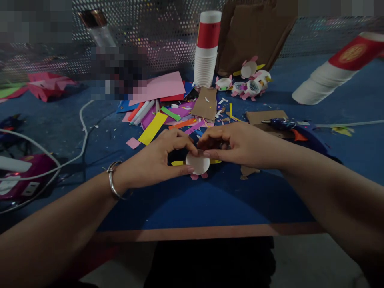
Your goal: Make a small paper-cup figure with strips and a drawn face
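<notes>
Low over the blue table, both hands hold a small round white paper-cup piece [198, 163] with yellow strips out at its sides and pink tabs below. My left hand [169, 156] grips its left edge between thumb and fingers. At the top edge, my right hand [231, 144] pinches the rim; whether a small part sits in those fingertips is hidden. A glue gun [280, 124] lies to the right, its nozzle over a cardboard piece [255, 118]. Beyond the hands are a yellow paper strip [153, 128] and a small pink paper square [133, 143].
A stack of paper cups [207, 52] stands at the back; another stack [333, 72] leans at right. Finished-looking cup figures [253, 86] sit behind. A magenta power strip [33, 180] with white cables [85, 128] lies left. The table's front edge [210, 232] is near me.
</notes>
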The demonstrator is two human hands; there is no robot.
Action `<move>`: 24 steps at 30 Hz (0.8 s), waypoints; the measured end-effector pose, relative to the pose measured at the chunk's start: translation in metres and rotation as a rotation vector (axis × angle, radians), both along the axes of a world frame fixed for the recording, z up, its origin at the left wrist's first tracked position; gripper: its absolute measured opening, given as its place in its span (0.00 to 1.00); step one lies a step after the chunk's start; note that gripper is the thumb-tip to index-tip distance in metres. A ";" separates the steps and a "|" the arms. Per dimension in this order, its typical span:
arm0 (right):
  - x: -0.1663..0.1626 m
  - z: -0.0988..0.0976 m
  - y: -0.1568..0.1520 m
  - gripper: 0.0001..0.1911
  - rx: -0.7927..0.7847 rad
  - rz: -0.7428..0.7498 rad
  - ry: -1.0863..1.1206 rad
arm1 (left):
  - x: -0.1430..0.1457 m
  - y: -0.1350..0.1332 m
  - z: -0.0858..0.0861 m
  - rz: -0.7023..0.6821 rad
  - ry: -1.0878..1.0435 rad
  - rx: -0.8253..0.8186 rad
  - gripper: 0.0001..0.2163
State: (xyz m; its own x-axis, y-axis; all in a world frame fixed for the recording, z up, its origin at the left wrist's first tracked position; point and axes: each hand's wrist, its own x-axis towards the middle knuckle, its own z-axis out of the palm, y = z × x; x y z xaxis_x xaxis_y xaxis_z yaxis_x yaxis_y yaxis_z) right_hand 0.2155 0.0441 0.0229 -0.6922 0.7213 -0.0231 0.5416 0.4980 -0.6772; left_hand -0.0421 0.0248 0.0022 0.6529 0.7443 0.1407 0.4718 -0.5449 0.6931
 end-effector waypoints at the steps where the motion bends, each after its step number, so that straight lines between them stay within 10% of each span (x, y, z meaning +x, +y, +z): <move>1: 0.000 0.001 -0.001 0.14 0.024 -0.001 -0.024 | 0.001 0.000 -0.001 -0.010 0.009 0.001 0.12; 9: 0.017 0.004 0.006 0.13 0.330 -0.018 -0.141 | 0.005 -0.003 0.002 0.006 0.082 0.004 0.07; 24: 0.008 -0.008 0.003 0.12 0.423 0.089 -0.371 | 0.007 -0.005 0.001 0.065 0.059 0.013 0.16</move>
